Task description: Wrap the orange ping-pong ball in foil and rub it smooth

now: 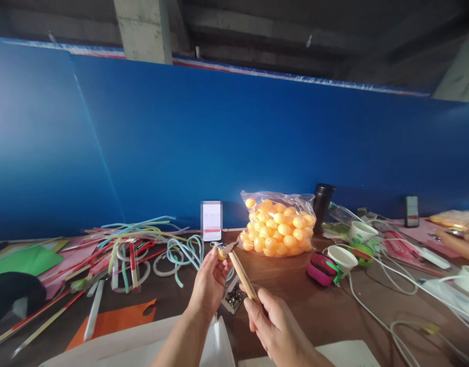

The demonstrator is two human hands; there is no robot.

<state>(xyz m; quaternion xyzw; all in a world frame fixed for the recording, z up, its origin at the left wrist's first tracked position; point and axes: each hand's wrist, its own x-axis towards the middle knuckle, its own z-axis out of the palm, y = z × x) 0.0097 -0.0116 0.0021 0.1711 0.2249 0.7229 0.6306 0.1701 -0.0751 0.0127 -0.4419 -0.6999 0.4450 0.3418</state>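
My left hand (208, 282) is raised over the brown table (291, 300), fingers pinched on a small orange ball (220, 253) held at the fingertips. My right hand (275, 321) is closed round the wooden handle of a small hammer (240, 272). The hammer's metal head rests against the ball. Just below the hands lies a small open box of metal bits (233, 298).
A clear bag of orange balls (278, 224) stands behind the hands, beside a black tumbler (322, 204). Coloured tubes and sticks (138, 250) crowd the left. Paper cups (343, 257), a pink case (321, 268) and white cables (395, 285) lie right. Another person's forearm (460, 245) shows far right.
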